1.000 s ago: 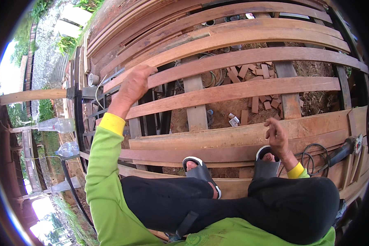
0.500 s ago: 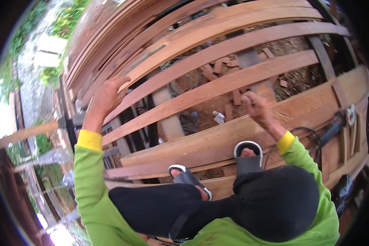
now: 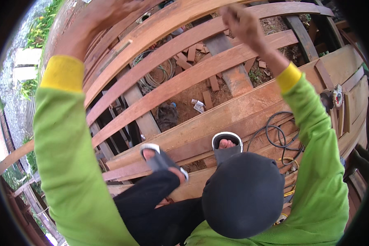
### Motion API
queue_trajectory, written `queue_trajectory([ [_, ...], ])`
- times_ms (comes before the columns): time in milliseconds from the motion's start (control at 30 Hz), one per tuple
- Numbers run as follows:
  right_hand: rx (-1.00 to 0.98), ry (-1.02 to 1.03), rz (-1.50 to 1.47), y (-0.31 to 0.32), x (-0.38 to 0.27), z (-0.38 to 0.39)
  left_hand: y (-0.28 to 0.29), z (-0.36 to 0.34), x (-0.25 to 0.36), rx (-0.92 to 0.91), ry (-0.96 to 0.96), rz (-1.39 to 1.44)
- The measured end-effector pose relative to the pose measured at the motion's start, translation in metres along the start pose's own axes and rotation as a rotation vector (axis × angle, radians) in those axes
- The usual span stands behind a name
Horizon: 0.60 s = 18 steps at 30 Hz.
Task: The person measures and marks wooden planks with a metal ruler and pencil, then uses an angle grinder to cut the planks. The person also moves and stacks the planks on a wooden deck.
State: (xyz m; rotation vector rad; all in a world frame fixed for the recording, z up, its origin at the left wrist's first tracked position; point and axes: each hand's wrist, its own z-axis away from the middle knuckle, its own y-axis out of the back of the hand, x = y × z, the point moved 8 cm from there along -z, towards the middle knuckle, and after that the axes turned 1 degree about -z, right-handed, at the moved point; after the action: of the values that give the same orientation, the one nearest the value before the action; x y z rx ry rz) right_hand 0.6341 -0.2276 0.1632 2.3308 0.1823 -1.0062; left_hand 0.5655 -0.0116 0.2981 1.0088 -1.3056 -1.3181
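Note:
My left hand (image 3: 106,18) reaches far forward at the upper left, over a stack of long reddish boards (image 3: 106,51). Its fingers are smeared by motion, and whether they grip a board cannot be made out. My right hand (image 3: 244,26) is at the far side too, fingers curled in, above the slats near the far plank (image 3: 172,24). What lies inside those fingers, if anything, is hidden. Below it run two narrow planks, a middle slat (image 3: 164,63) and a nearer slat (image 3: 184,80), laid with gaps across dark crosspieces.
My sandalled feet (image 3: 227,149) rest on wide boards (image 3: 180,131). Beneath the slats lie brick-coloured offcuts (image 3: 191,53), a coiled hose (image 3: 156,71) and a small white packet (image 3: 198,105). At right are a black cord (image 3: 270,131) and a tool with a toothed round blade (image 3: 337,96).
Both hands have moved forward, away from my body, toward the far boards; the left went far up and left of the slats. The view has shifted, and more black cord shows.

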Motion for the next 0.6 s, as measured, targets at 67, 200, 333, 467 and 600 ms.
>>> queue_trajectory([
  [67, 0.023, -0.008, -0.057, 0.013, -0.015, -0.037, -0.019, -0.017, 0.013, 0.031, -0.003, 0.125],
  [200, 0.089, 0.01, -0.124, 0.007, -0.064, -0.084, -0.139, 0.002, 0.012, -0.008, 0.1, 0.329],
  [333, 0.06, 0.133, -0.106, 0.0, -0.089, -0.083, -0.25, 0.037, 0.046, -0.027, 0.167, 0.404],
  [467, 0.004, 0.106, -0.118, -0.002, -0.07, -0.068, -0.307, 0.063, 0.072, 0.006, 0.176, 0.29],
  [600, -0.031, -0.028, 0.083, 0.02, -0.048, -0.046, -0.324, 0.056, 0.084, -0.051, 0.201, 0.291],
])
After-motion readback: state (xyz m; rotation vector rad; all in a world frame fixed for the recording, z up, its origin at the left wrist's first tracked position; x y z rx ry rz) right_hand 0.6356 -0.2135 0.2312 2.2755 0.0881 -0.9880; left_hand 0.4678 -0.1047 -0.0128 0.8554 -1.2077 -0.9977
